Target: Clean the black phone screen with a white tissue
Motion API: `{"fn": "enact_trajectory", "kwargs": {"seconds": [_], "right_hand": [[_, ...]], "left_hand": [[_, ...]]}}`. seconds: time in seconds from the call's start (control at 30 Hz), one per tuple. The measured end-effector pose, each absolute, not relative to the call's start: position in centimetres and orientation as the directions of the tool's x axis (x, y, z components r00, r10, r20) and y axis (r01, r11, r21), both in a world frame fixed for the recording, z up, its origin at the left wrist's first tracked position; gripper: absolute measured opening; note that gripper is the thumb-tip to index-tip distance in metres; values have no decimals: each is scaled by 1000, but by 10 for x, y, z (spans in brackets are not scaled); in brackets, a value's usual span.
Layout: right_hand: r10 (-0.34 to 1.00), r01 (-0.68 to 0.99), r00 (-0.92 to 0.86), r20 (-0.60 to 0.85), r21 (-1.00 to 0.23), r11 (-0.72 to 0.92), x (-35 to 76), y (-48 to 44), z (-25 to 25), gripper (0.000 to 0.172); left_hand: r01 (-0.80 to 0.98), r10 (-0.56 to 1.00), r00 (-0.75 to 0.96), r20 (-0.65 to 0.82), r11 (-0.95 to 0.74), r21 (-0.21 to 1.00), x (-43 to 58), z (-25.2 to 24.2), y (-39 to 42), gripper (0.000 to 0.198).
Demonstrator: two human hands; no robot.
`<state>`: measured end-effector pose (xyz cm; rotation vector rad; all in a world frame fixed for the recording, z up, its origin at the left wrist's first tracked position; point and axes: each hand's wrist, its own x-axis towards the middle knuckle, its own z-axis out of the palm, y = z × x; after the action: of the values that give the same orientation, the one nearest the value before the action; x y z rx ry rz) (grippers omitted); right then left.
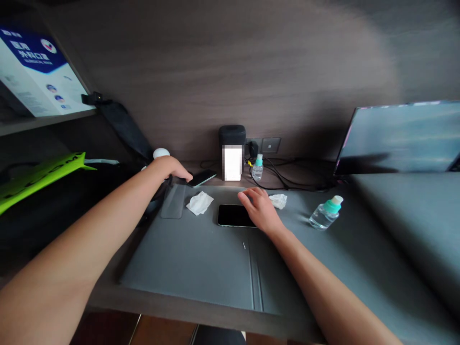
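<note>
A phone with a dark screen lies flat on the grey desk mat. Over its right end rests my right hand, palm down, thumb apart from the loosely bent fingers, holding nothing I can see. My left hand reaches to the back left of the desk. Its thumb side touches or nearly touches the left end of a second dark phone-like slab; the other fingers are hidden. Below that hand lies a clear thin sheet shaped like a phone. A crumpled white tissue sits between the sheet and the first phone.
Another tissue lies beside my right hand. A clear spray bottle stands to the right, a smaller one near cables. A black speaker-like device stands at the back. A monitor is right; a mask box sits on the left shelf.
</note>
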<state>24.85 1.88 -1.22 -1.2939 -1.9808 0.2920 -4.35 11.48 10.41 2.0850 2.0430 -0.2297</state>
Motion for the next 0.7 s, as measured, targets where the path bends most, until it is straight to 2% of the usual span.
{"fn": "enact_trajectory", "kwargs": {"seconds": [0.13, 0.27, 0.37, 0.43, 0.53, 0.7], "right_hand": [[863, 701, -218, 456, -542, 463, 249, 18, -13, 35], [866, 707, -217, 450, -540, 458, 248, 18, -15, 35], [870, 711, -217, 442, -539, 451, 247, 17, -17, 36], [873, 714, -217, 437, -538, 448, 246, 18, -18, 37], [874, 718, -218, 435, -535, 445, 247, 18, -17, 37], [872, 716, -215, 439, -537, 447, 248, 18, -16, 38]], "left_hand": [[992, 936, -92, -339, 57, -110, -29, 90, 110, 38], [987, 964, -24, -266, -19, -159, -24, 77, 89, 58], [973, 958, 191, -216, -213, -84, -20, 62, 64, 59], [954, 938, 292, -187, -300, -19, -17, 50, 50, 51], [957, 949, 291, -123, -288, 40, -12, 35, 37, 33], [956, 967, 250, -46, -239, 170, -7, 30, 35, 23]]}}
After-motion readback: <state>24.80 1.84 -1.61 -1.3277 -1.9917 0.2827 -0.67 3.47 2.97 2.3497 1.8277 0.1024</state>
